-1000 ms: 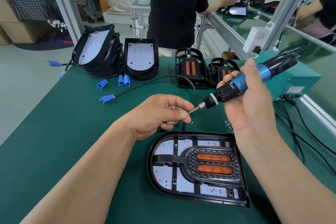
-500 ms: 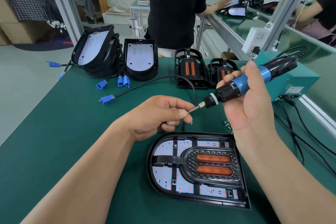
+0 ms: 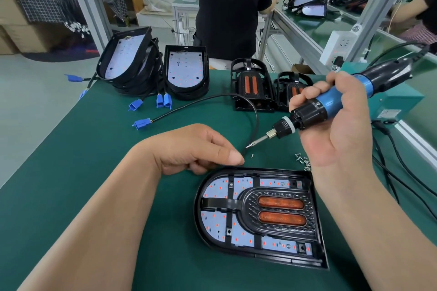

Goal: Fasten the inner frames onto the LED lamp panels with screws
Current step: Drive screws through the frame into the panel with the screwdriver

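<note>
Right hand [image 3: 340, 125] is wrapped tight round a blue-and-black driver [image 3: 331, 104], bit tilted down-left. Left hand [image 3: 196, 149] is loosely curled, thumb to fingers; can't tell if it pinches anything. One loose screw [image 3: 252, 155] lies on the green surface [image 3: 71, 172] just beyond the panel [image 3: 257, 215], whose ribbed black frame [image 3: 279, 210] has two orange slots.

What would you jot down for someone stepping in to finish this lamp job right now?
Right hand: holds the electric screwdriver above the mat, bit free.
Left hand: closed, fingers curled; contents hidden.
One screw lies loose below the bit; spare screws sit by the lamp panel.
Inner frame sits in the panel; one screw seems seated at the near edge, other holes look empty.
Left: load the bit, drive the remaining screws.
</note>
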A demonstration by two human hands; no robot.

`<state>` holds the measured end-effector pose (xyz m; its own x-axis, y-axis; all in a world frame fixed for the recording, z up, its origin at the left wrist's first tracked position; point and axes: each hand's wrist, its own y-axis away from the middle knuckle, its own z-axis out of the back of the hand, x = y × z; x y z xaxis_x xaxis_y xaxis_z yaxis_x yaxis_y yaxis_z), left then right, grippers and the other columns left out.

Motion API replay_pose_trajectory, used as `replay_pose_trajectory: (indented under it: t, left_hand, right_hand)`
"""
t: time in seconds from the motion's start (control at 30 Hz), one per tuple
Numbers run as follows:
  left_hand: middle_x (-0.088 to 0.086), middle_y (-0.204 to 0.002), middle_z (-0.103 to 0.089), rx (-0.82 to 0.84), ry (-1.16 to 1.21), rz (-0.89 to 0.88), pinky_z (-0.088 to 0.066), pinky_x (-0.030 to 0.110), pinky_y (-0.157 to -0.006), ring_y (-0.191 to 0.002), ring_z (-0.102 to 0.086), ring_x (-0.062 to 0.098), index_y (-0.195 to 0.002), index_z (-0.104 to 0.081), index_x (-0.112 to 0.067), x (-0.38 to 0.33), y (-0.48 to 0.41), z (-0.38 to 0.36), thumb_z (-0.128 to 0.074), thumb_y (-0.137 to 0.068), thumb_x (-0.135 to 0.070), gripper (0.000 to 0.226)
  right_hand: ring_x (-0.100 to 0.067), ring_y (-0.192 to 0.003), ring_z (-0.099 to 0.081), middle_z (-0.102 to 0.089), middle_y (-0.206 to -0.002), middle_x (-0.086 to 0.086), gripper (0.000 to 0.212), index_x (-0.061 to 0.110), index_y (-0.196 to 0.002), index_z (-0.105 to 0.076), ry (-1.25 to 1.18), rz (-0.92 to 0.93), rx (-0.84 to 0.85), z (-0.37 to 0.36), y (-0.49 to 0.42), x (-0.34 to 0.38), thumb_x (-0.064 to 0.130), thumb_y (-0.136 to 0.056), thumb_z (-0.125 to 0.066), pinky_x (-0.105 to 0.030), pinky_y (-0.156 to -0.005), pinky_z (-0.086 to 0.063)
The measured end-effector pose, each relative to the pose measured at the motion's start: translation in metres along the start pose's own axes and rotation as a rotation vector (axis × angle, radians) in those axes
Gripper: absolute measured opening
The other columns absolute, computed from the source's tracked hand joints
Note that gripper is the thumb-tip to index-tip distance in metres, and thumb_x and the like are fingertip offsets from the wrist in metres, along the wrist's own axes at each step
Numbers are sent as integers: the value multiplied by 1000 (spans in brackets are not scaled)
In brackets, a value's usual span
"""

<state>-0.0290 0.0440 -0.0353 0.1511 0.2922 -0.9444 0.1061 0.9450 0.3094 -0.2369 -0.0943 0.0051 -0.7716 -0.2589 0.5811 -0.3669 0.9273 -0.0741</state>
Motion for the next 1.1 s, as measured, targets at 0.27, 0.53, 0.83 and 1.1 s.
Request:
replay_pose_trajectory:
  t: [0.27, 0.53, 0.83, 1.1]
  left_hand:
    - [-8, -71, -69, -74, -293, -2, -33, 19, -51, -62, -50, 6, -88, -85, -27, -2, -1, -11, -86, -79, -39, 14]
    - [-10, -83, -80, -265, -326, -121, -47, 12, -70, -73, -64, -1, -86, -85, -23, -1, -5, -7, -84, -88, -26, 4]
    - [-15, -68, -71, -282, -324, -121, -41, 8, -62, -64, -57, -3, -85, -85, -22, 0, -6, -7, -82, -90, -25, 7]
    - [-12, -74, -74, -266, -295, -111, -43, 11, -63, -68, -60, 0, -88, -85, -26, 1, -7, -6, -81, -89, -28, 5]
  right_hand:
    - [-15, -68, -54, -54, -81, 1, 6, 14, -105, -57, 9, -29, 110, -13, 17, 3, 16, -101, -61, -34, -78, -50]
    - [-13, -68, -51, -51, -81, 3, 10, 17, -110, -56, 58, -110, 293, -18, 35, -5, 18, -102, -50, -31, -75, -49]
    - [-15, -64, -47, -47, -75, 2, 16, 17, -107, -57, 217, -155, 412, -19, 49, -17, 13, -95, -47, -31, -72, -46]
    - [-16, -62, -46, -47, -74, 1, 19, 17, -106, -59, 247, -147, 442, -20, 52, -18, 11, -94, -44, -33, -69, -47]
